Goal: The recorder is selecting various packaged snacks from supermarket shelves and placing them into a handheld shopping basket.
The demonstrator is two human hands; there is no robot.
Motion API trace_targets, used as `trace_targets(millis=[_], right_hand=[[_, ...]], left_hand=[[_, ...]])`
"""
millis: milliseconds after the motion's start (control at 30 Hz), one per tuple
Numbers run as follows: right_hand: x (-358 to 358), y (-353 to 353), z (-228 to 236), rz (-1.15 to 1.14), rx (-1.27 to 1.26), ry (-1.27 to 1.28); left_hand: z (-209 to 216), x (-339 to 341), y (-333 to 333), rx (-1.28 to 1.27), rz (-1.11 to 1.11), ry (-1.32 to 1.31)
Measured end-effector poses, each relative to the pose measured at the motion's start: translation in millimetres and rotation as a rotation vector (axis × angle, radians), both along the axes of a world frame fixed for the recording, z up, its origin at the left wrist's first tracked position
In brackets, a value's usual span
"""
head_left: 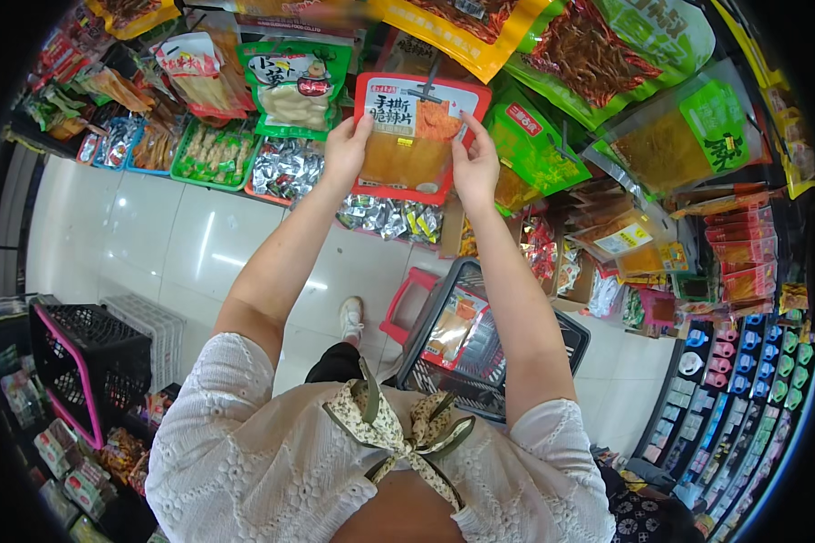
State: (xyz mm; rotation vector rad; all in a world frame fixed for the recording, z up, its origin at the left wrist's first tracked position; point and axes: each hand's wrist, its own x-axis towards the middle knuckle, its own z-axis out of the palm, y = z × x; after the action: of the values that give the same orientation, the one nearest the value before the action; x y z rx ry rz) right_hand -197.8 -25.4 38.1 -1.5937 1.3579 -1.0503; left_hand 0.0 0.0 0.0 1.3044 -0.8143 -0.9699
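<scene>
A flat red-bordered snack packet (406,163) with a clear window of orange-brown slices is held upright in front of the display. My left hand (344,152) grips its left edge, thumb on the front. On the opposite edge my right hand (475,167) is closed, thumb also on the front. A metal hook shows at the packet's top; whether the packet still hangs from it I cannot tell. Beside it hang a green packet of pale pieces (292,89) and a green-topped packet (530,145).
Below my right forearm is a dark shopping basket (415,348) with a red handle, holding a similar red-edged packet (454,328). Trays of small silver wrapped snacks (286,169) line the shelf below. Black crates (95,357) stand at left; racks of small goods (733,398) at right.
</scene>
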Motion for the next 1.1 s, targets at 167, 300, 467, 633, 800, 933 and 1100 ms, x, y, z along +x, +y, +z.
trace_targets(millis=[167,300,467,633,800,933,1100], right_hand=[[-17,27,-23,-0.020,-0.182,0.094],[-44,62,-30,-0.023,-0.049,-0.084],[-92,130,-62,-0.082,0.034,-0.315],[-193,217,-169,-0.251,0.163,-0.364],[-258,278,-234,-0.454,0.828,-0.016],[-264,304,-279,-0.535,0.953,-0.159],[-268,306,-312,-0.489,1.018,-0.341]], left_hand=[[-16,-2,36,0.066,0.150,-0.054],[-34,-11,73,0.260,0.272,-0.148],[-66,-45,122,0.096,0.309,-0.522],[-23,-153,190,-0.319,-0.275,-0.948],[-98,-245,246,-0.020,-0.747,-0.728],[-179,-274,253,0.621,-0.854,-0.542],[-218,-279,255,1.012,-0.630,-0.579]])
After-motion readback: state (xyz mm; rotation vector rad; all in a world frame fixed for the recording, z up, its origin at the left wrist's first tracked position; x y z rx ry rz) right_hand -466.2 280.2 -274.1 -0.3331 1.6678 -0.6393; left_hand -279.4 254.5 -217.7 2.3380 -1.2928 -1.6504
